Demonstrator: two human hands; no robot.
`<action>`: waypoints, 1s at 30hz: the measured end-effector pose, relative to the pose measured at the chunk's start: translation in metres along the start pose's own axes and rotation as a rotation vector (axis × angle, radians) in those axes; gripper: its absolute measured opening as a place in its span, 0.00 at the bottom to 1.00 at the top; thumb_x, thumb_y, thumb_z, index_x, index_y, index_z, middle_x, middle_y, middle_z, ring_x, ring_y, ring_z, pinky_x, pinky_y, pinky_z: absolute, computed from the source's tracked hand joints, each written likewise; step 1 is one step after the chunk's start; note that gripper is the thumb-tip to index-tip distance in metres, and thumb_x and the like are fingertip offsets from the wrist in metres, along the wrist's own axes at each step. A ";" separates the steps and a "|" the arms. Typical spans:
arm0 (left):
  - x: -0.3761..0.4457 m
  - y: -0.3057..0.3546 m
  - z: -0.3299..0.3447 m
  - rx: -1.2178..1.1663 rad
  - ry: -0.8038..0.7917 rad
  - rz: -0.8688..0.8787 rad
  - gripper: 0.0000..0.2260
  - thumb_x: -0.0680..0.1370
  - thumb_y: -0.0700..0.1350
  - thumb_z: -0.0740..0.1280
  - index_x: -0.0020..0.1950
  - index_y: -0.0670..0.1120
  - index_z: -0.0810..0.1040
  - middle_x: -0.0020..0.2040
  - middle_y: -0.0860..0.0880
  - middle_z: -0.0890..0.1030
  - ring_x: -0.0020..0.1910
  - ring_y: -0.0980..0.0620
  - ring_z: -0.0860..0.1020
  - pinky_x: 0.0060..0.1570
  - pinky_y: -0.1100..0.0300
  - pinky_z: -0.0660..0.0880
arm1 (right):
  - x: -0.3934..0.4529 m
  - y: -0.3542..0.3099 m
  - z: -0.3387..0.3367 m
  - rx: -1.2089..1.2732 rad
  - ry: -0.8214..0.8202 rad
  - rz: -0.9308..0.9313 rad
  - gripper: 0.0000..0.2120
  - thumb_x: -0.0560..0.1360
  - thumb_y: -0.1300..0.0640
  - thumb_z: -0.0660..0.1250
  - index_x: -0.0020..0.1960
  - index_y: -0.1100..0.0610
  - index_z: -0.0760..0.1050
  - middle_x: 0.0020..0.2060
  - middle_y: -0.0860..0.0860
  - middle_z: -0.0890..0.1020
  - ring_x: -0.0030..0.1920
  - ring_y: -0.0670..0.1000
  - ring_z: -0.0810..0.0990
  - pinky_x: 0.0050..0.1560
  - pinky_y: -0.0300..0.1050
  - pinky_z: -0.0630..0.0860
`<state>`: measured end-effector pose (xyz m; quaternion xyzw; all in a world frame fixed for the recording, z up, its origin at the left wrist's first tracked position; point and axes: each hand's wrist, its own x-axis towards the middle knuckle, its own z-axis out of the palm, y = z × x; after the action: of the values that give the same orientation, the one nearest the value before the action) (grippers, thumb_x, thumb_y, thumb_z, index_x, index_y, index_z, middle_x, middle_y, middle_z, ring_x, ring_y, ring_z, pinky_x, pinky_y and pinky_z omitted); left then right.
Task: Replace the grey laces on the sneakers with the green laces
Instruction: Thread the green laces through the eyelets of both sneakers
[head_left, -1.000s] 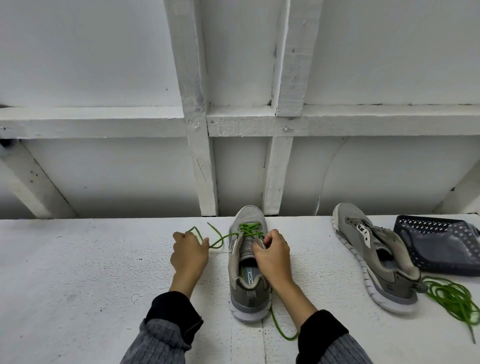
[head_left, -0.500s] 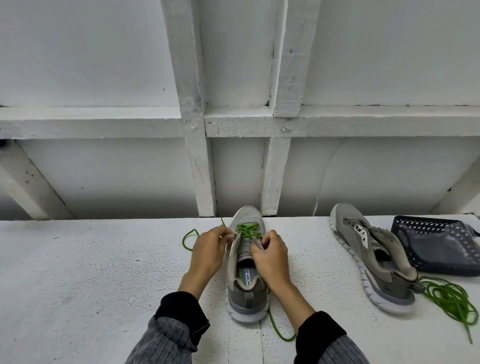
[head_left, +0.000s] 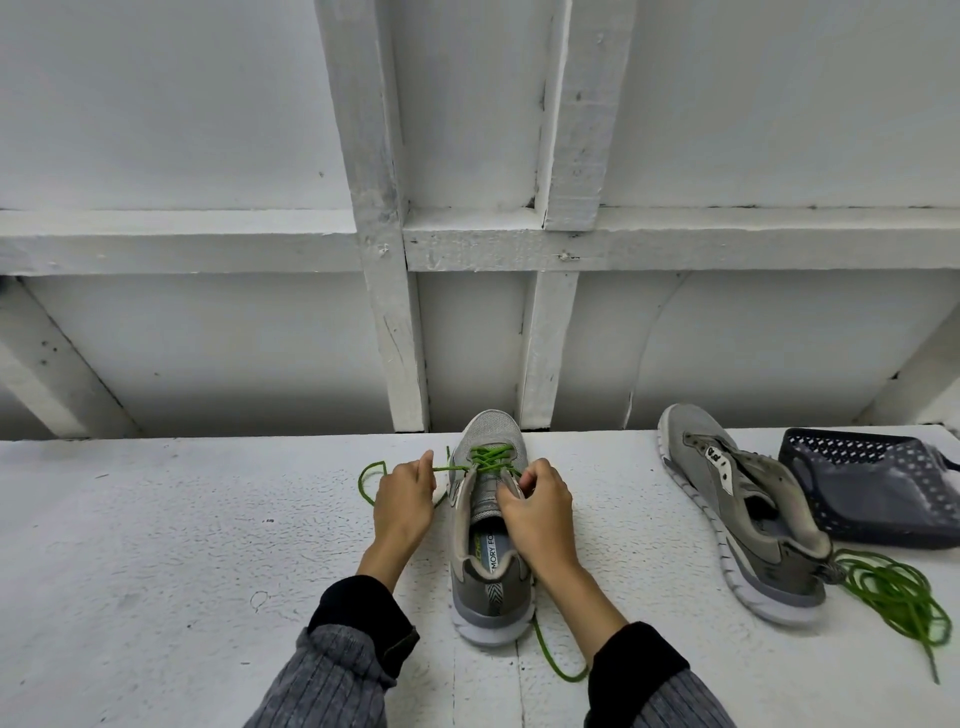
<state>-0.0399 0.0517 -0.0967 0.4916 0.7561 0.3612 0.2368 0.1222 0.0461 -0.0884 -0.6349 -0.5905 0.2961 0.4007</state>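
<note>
**A:** From the head view, which is all I have, where are we in the job?

**B:** Mid-lacing on the first sneaker (head_left: 488, 525). It stands upright on the tabletop (head_left: 156, 545), toe away from me, with the green lace (head_left: 488, 460) crossed through only the front eyelets. My left hand (head_left: 402, 501) pinches one run of that lace just beside the shoe's left edge, a slack loop trailing off to the left. My right hand (head_left: 537, 512) is curled at the right eyelet row; I judge it grips the flap or the lace there, but the fingertips are hidden.

**A:** And the other shoe?

**B:** The second sneaker (head_left: 743, 519) lies tilted on its side well to the right, no lace in it, with a spare green lace (head_left: 893, 597) bunched at its heel and a dark mesh basket (head_left: 872, 488) behind.

**A:** Next move?

**B:** I'd say feed the left end through the next free eyelet and draw it snug, keeping both ends even. Several rows remain.
</note>
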 end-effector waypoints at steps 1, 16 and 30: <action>0.001 -0.002 -0.002 0.005 0.012 -0.052 0.25 0.84 0.54 0.53 0.28 0.47 0.69 0.29 0.48 0.74 0.35 0.45 0.74 0.36 0.56 0.63 | 0.000 0.000 0.000 0.002 0.001 0.000 0.14 0.70 0.57 0.70 0.37 0.54 0.63 0.36 0.49 0.71 0.41 0.53 0.69 0.38 0.44 0.64; -0.008 0.007 -0.003 -0.083 -0.142 0.396 0.05 0.78 0.39 0.67 0.49 0.49 0.78 0.45 0.56 0.82 0.44 0.61 0.78 0.43 0.69 0.73 | 0.000 -0.002 0.000 -0.003 0.001 0.016 0.13 0.70 0.58 0.69 0.38 0.55 0.64 0.37 0.50 0.71 0.41 0.54 0.70 0.38 0.44 0.63; -0.006 0.005 0.002 0.188 -0.017 0.210 0.13 0.84 0.51 0.53 0.43 0.51 0.71 0.43 0.53 0.80 0.44 0.46 0.76 0.42 0.52 0.73 | -0.002 -0.008 -0.004 -0.056 -0.011 0.009 0.12 0.70 0.57 0.69 0.39 0.55 0.65 0.37 0.50 0.72 0.42 0.54 0.70 0.39 0.45 0.64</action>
<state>-0.0332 0.0476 -0.0935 0.5912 0.7288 0.3075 0.1572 0.1209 0.0430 -0.0802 -0.6470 -0.5976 0.2847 0.3783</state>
